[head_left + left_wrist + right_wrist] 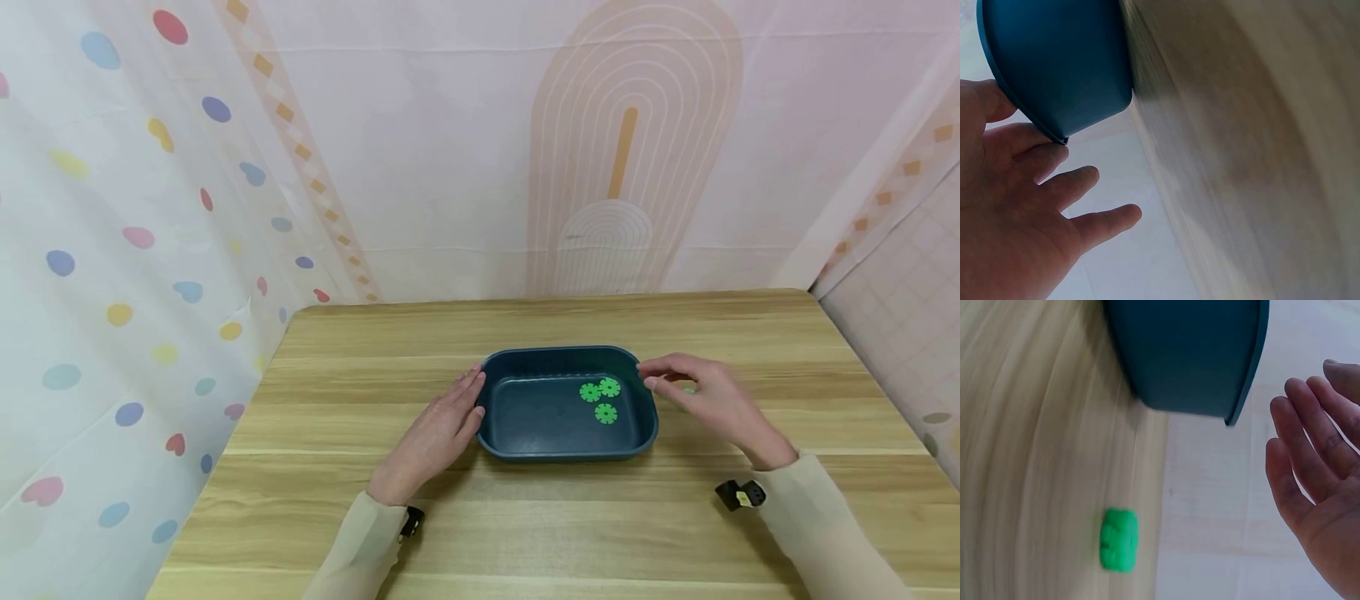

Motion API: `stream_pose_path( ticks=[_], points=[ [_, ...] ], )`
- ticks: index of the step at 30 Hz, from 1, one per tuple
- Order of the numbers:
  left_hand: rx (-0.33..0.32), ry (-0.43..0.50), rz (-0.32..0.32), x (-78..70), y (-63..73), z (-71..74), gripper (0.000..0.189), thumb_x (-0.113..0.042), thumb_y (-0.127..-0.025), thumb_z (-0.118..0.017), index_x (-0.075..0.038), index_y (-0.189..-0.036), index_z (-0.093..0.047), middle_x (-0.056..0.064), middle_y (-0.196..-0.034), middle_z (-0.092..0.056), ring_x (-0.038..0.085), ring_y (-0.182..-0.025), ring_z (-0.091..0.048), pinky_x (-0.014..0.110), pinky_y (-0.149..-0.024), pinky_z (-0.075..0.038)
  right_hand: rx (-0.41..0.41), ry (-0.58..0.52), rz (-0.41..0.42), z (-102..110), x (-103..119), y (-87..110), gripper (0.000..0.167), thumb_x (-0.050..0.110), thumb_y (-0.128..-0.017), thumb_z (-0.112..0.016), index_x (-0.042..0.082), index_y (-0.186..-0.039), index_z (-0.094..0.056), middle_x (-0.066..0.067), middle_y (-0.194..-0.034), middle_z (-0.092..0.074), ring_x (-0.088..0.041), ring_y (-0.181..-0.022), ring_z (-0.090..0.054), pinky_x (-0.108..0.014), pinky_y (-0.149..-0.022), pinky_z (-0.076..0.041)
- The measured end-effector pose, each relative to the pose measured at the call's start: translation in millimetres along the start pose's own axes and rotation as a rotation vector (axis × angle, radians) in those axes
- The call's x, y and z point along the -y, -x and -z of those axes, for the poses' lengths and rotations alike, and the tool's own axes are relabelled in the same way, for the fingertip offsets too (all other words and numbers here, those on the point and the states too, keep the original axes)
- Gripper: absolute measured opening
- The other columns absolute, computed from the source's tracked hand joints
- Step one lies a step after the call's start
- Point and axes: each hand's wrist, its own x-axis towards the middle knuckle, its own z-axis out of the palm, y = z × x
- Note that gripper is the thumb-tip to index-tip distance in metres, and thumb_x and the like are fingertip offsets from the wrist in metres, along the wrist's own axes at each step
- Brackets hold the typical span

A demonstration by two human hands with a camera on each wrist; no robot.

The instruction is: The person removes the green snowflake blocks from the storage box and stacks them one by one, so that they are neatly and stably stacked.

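A dark blue-green rectangular tub [525,417] stands on the table, with three green notched discs, shaped like snowflake building pieces [606,413], lying flat inside towards its right end. My left hand [435,429] rests against the tub's left rim; the left wrist view shows its fingers spread along the outside. Just beyond the opposite rim, my right hand [708,400] hovers with relaxed fingers. Nothing shows between its thumb and fingers in the right wrist view. Below that hand, a chunky green piece [1119,540] sits on the table, mostly hidden by the hand in the head view.
The wood-grain table [360,375] extends around the tub. Behind it hangs a pale curtain [450,167] with an arch print, and a dotted curtain [150,275] hangs at the left. Black wrist cameras [741,495] are strapped at both cuffs.
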Motion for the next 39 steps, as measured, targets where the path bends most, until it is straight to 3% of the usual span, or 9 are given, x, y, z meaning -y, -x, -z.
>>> stream_pose_path(
  ticks=[11,20,27,39],
  points=[
    [0.012,-0.003,0.002,0.7,-0.6,-0.1,0.055,-0.029,-0.113,-0.042,-0.003,-0.161,-0.033,0.010,-0.169,-0.025,0.033,-0.153,-0.029,0.058,-0.118,-0.033,0.112,-0.014,-0.005,-17,16,-11.7,0.029,0.022,-0.103,-0.067,0.008,-0.129,-0.072,-0.004,-0.119,-0.073,-0.019,-0.101,-0.064,-0.033,-0.086,-0.057],
    [0.020,0.000,0.020,-0.1,-1.7,0.9,0.055,-0.025,-0.112,-0.046,-0.004,-0.161,-0.033,0.010,-0.169,-0.026,0.032,-0.154,-0.029,0.059,-0.117,-0.033,0.151,0.047,0.050,-33,21,-24.1,0.029,0.019,-0.101,-0.069,0.009,-0.128,-0.073,-0.004,-0.120,-0.073,-0.017,-0.100,-0.065,-0.047,-0.088,-0.057],
    [0.025,-0.001,0.025,-0.7,-1.8,1.7,0.055,-0.025,-0.112,-0.046,-0.004,-0.161,-0.033,0.009,-0.169,-0.025,0.032,-0.154,-0.029,0.059,-0.118,-0.032,0.204,0.025,0.101,-44,23,-32.6,0.031,0.019,-0.101,-0.069,0.005,-0.129,-0.071,-0.007,-0.120,-0.072,-0.014,-0.098,-0.068,-0.042,-0.086,-0.059],
    [0.035,0.005,0.023,1.1,-2.6,2.1,0.055,-0.027,-0.112,-0.046,-0.004,-0.161,-0.033,0.010,-0.169,-0.026,0.030,-0.154,-0.028,0.062,-0.116,-0.033,0.299,0.147,0.069,-62,27,-46.6,0.035,0.023,-0.103,-0.067,0.003,-0.131,-0.069,-0.012,-0.129,-0.068,-0.028,-0.113,-0.065,-0.048,-0.094,-0.055]
  ],
)
